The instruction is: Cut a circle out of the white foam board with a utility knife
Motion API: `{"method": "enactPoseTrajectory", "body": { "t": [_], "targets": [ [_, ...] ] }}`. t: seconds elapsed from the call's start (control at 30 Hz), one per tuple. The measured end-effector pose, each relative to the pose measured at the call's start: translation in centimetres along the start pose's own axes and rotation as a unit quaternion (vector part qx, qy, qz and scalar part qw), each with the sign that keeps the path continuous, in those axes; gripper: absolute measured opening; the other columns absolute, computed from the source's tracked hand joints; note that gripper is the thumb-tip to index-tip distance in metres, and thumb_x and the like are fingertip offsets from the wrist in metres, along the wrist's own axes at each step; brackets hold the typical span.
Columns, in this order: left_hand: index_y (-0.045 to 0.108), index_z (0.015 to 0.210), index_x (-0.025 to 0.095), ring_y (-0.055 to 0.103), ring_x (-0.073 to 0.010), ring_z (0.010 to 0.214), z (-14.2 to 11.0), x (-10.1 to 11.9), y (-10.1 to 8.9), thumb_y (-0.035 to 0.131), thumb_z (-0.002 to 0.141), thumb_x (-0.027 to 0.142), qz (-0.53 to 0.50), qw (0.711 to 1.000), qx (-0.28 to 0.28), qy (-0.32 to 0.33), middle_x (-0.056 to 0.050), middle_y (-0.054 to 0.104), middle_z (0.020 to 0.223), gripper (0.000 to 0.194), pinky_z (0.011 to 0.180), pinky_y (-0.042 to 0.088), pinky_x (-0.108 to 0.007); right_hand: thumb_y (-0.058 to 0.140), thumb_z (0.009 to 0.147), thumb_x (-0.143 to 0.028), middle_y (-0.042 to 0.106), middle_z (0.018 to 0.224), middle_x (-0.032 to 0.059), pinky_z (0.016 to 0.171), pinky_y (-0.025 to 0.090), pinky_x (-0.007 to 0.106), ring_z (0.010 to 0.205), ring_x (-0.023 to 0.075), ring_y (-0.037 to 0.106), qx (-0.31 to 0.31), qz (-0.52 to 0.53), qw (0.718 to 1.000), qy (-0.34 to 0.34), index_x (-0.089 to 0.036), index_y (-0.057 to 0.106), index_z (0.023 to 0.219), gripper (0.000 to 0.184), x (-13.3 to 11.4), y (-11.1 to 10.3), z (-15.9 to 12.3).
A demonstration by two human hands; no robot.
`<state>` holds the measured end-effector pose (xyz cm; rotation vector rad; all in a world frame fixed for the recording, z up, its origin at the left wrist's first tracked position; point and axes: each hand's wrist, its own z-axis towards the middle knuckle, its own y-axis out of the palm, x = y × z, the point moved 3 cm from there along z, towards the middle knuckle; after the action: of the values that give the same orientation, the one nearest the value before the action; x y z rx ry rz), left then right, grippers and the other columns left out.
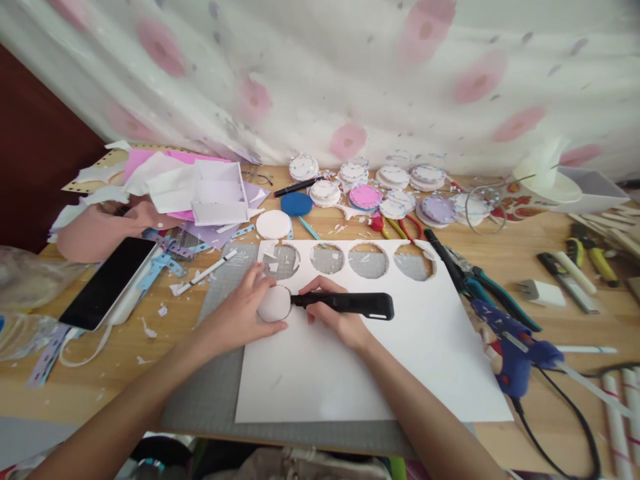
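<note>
A white sheet of board or foam lies on a grey cutting mat, with a row of round holes along its far edge. Near its left side a white disc rests on the sheet, and my left hand holds it down between thumb and fingers. My right hand grips a black utility knife, its tip end at the disc's right edge. The blade itself is too small to make out.
Behind the sheet stand stacked white, pink and purple discs, a blue disc and a loose white one. A phone and paper scraps lie left. Pliers, a blue glue gun and its cord lie right.
</note>
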<state>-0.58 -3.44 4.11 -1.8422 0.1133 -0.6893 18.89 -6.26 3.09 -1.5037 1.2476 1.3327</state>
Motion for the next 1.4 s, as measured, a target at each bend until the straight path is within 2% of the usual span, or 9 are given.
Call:
{"method": "enactPoseTrajectory", "body": {
  "t": [0.1,0.3,0.5,0.7,1.0,1.1,1.2,1.3,1.4],
  "targets": [
    [0.044,0.123,0.016,0.015,-0.0361,0.145,-0.2,-0.2,0.5,0.062,0.076,0.057,0.004,1.0,0.014,0.006,-0.02,0.019,0.15,0.065,0.114,0.031,-0.049,0.053,0.074,-0.017,0.061,0.059,-0.0043,0.055,0.035,0.023,0.055,0.0119,0.048,-0.003,0.018,1.0,0.002,-0.021,0.06,0.091,0.018,0.3,-0.1,0.0],
    [0.047,0.123,0.014,0.019,-0.036,0.144,-0.3,-0.2,0.7,0.057,0.08,0.057,0.023,0.999,0.043,0.019,-0.021,0.026,0.148,0.062,0.113,0.034,-0.048,0.054,0.074,-0.017,0.062,0.057,-0.004,0.05,0.032,0.022,0.051,0.0109,0.043,-0.003,0.033,0.999,0.004,-0.02,0.061,0.091,0.019,0.4,-0.2,0.1],
    [0.051,0.122,0.008,0.027,-0.0401,0.14,-0.3,0.3,0.7,0.049,0.085,0.058,0.124,0.989,0.058,0.055,-0.028,0.03,0.148,0.062,0.107,0.04,-0.051,0.053,0.071,-0.016,0.06,0.054,-0.0046,0.049,0.032,0.023,0.048,0.0101,0.041,0.005,0.04,0.999,0.009,-0.019,0.061,0.087,0.018,0.3,-0.1,0.1],
    [0.057,0.113,-0.002,0.036,-0.0452,0.133,0.3,0.6,1.3,0.057,0.081,0.049,0.22,0.964,0.1,0.11,-0.037,0.043,0.136,0.059,0.106,0.04,-0.053,0.052,0.066,-0.016,0.056,0.051,-0.0053,0.048,0.032,0.023,0.047,0.0102,0.042,0.011,0.042,0.999,0.015,-0.018,0.061,0.082,0.018,0.3,0.1,0.0],
    [0.056,0.115,0.003,0.032,-0.0435,0.136,0.5,0.6,1.2,0.059,0.08,0.047,0.178,0.976,0.08,0.095,-0.031,0.04,0.142,0.056,0.108,0.037,-0.054,0.053,0.063,-0.017,0.052,0.048,-0.0056,0.046,0.03,0.023,0.045,0.0104,0.042,0.016,0.038,0.999,-0.004,-0.018,0.061,0.077,0.017,0.1,-0.2,-0.2],
    [0.048,0.13,0.008,0.032,-0.0363,0.139,-0.2,-0.4,0.3,0.056,0.082,0.056,0.146,0.983,0.066,0.092,-0.024,0.034,0.149,0.069,0.109,0.037,-0.048,0.051,0.065,-0.017,0.05,0.048,-0.0056,0.044,0.028,0.023,0.043,0.0097,0.039,0.037,0.079,0.996,-0.035,-0.018,0.062,0.079,0.018,0.5,-0.8,-0.5],
    [0.026,0.147,0.012,0.025,-0.0315,0.143,-1.0,-1.8,-0.1,0.058,0.074,0.068,0.124,0.985,0.03,0.12,-0.018,0.024,0.155,0.097,0.117,0.023,-0.046,0.05,0.069,-0.016,0.051,0.052,-0.0056,0.047,0.029,0.023,0.047,0.0108,0.041,0.04,0.108,0.991,-0.075,-0.019,0.059,0.09,0.023,0.5,-1.1,-0.9],
    [0.011,0.151,0.012,0.015,-0.0302,0.146,-1.4,-2.8,0.4,0.052,0.073,0.074,0.124,0.983,0.005,0.135,-0.017,0.012,0.158,0.107,0.119,0.009,-0.048,0.054,0.075,-0.017,0.057,0.063,-0.0045,0.054,0.037,0.024,0.058,0.0132,0.05,-0.004,0.082,0.992,-0.094,-0.023,0.052,0.1,0.026,0.2,-0.6,-1.2],
    [0.005,0.151,0.01,0.007,-0.0292,0.147,-1.5,-3.0,1.1,0.046,0.075,0.075,0.13,0.983,0.002,0.132,-0.017,0.005,0.158,0.108,0.118,0.003,-0.048,0.06,0.08,-0.019,0.065,0.082,0.0014,0.067,0.047,0.029,0.073,0.0161,0.06,-0.048,0.0,0.994,-0.099,-0.023,0.057,0.101,0.022,-0.3,0.1,-1.3]
  ]
}}
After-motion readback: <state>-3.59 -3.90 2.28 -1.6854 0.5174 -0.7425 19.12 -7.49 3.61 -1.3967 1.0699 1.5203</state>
